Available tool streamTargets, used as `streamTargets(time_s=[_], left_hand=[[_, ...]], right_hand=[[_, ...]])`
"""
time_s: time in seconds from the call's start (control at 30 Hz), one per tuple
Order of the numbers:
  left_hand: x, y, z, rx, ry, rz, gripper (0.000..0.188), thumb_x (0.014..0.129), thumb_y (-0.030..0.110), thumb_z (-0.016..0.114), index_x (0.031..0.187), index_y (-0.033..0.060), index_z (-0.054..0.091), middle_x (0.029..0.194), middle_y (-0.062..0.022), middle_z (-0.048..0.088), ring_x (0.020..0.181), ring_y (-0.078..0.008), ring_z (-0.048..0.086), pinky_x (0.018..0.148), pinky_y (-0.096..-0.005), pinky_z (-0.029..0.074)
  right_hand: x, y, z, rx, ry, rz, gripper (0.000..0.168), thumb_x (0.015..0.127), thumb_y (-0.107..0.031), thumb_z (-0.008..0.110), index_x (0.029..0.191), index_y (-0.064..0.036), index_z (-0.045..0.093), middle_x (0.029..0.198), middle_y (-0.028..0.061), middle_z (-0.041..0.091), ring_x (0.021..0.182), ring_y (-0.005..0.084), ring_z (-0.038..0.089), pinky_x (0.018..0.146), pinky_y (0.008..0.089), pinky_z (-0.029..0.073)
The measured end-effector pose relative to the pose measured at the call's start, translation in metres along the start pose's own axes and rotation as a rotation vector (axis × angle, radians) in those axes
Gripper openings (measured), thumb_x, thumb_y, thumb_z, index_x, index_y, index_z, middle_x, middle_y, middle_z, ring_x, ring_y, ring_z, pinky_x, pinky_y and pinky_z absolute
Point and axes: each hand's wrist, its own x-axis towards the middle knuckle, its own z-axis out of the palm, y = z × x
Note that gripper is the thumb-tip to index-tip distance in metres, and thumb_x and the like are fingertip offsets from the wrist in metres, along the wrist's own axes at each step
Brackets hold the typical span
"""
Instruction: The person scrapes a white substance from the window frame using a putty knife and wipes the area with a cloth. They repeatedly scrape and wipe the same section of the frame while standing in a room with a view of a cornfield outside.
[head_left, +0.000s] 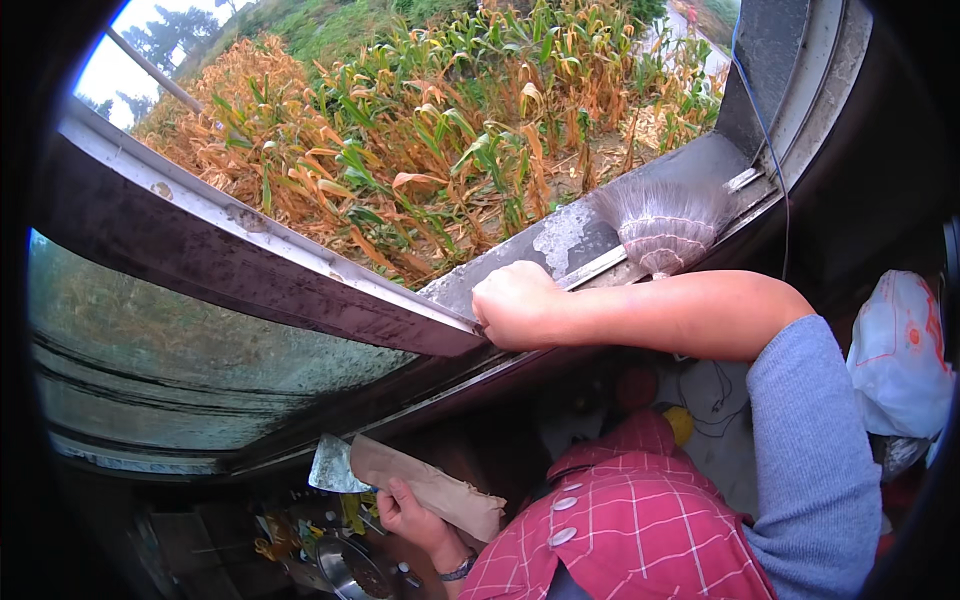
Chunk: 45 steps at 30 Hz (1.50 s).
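My right hand (521, 304) is curled into a fist at the sill, against the end of the window sash (300, 289). Whether its hidden fingers grip anything cannot be seen. Beyond my right forearm a whisk broom (667, 225) rests on the sill (574, 240), bristles outward; its handle is out of sight. Lower down, my left hand (420, 517) holds a strip of brown cardboard (427, 480), thumb on its face. A broad metal blade (334, 465) shows past the far end of the cardboard; how the two are joined is hidden.
Dirty glass (217, 352) fills the left part of the window. Corn plants (480, 150) stand outside. A blue cable (765, 135) hangs by the right frame. A white plastic bag (900, 356) is at my right. Below my left hand sits a metal pan (352, 566) among clutter.
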Motion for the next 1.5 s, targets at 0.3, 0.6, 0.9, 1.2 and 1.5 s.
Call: streamTargets(time_s=[0.3, 0.6, 0.9, 1.2, 1.5], left_hand=[[0.001, -0.005, -0.010, -0.023, -0.022, -0.007, 0.022, 0.098, 0.018, 0.054, 0.087, -0.0003, 0.058, 0.084, -0.0038, 0.062, 0.075, -0.0107, 0.056, 0.069, -0.0268, 0.047], [-0.002, -0.001, -0.007, -0.021, -0.039, -0.002, 0.021, 0.098, 0.017, 0.054, 0.087, -0.0006, 0.058, 0.084, -0.0048, 0.062, 0.074, -0.0113, 0.057, 0.067, -0.0265, 0.048], [-0.007, 0.006, -0.004, 0.077, -0.039, 0.006, 0.021, 0.098, 0.018, 0.055, 0.089, -0.0014, 0.058, 0.083, -0.0040, 0.062, 0.075, -0.0106, 0.056, 0.068, -0.0260, 0.047], [-0.004, 0.006, 0.004, 0.139, -0.062, -0.014, 0.023, 0.098, 0.019, 0.056, 0.084, 0.0008, 0.056, 0.080, -0.0014, 0.059, 0.073, -0.0082, 0.052, 0.067, -0.0245, 0.045], [0.001, 0.008, 0.015, 0.077, -0.024, 0.020, 0.025, 0.097, 0.016, 0.056, 0.075, 0.0045, 0.051, 0.074, 0.0028, 0.054, 0.070, -0.0054, 0.047, 0.063, -0.0227, 0.040]], right_hand=[[-0.011, 0.009, 0.007, -0.021, 0.218, -0.196, 0.008, 0.066, -0.011, 0.063, 0.069, -0.009, 0.069, 0.075, 0.0150, 0.067, 0.081, 0.0345, 0.066, 0.069, 0.0447, 0.052], [-0.021, 0.041, -0.041, 0.076, 0.123, -0.003, 0.007, 0.066, -0.015, 0.064, 0.067, -0.010, 0.069, 0.069, 0.0115, 0.067, 0.072, 0.0311, 0.066, 0.066, 0.0423, 0.051], [0.069, 0.069, -0.088, -0.176, 0.391, 0.119, 0.014, 0.079, -0.007, 0.060, 0.082, -0.002, 0.072, 0.083, 0.0170, 0.070, 0.086, 0.0324, 0.068, 0.077, 0.0431, 0.053], [0.050, 0.108, -0.103, -0.485, 0.588, 0.144, 0.012, 0.076, -0.012, 0.061, 0.077, -0.012, 0.073, 0.081, 0.0083, 0.072, 0.081, 0.0232, 0.071, 0.064, 0.0366, 0.051], [-0.026, 0.112, -0.121, -0.295, 0.308, -0.136, 0.023, 0.071, 0.001, 0.060, 0.089, -0.009, 0.071, 0.084, 0.0160, 0.068, 0.087, 0.0340, 0.066, 0.075, 0.0442, 0.052]])
